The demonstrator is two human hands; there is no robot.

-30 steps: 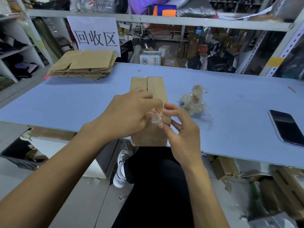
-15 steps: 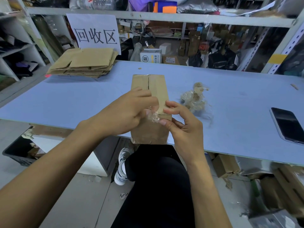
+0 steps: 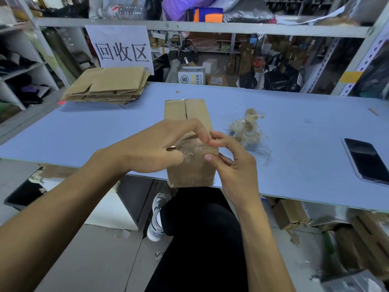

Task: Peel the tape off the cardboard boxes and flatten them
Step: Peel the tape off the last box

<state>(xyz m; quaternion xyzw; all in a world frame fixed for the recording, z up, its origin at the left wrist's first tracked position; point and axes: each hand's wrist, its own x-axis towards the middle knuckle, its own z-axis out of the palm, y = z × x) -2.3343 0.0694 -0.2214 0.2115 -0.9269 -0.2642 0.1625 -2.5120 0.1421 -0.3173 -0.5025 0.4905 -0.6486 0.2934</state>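
Cardboard box (image 3: pixel 187 114) at the desk (image 3: pixel 84 131) near edge, tape (image 3: pixel 190 151) half lifted
Head view: left hand (image 3: pixel 151 150) and right hand (image 3: pixel 231 165) fingers pinch the crinkled clear tape at the box's near end; that thin film could tear or restick if yanked. Box's long axis runs straight away from the person, taped end nearest, overhanging the edge
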